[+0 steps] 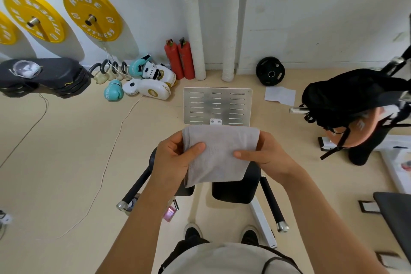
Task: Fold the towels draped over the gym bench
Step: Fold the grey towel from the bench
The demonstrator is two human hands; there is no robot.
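You hold the pale grey folded cotton towel (219, 153) up in front of you, above the black padded gym bench (235, 191) with its two black handle bars. Your left hand (175, 160) grasps the towel's left edge, thumb pressed across its front; your right hand (266, 153) grasps the right edge the same way (the other fingers are hidden behind the cloth). The towel hangs as a rough rectangle, its lower end just above the bench pads. Beyond the towel lies a slotted silver metal footplate (218, 104) on the beige floor. Farther beyond the towel, two red fire extinguishers (180, 60) stand against the white wall.
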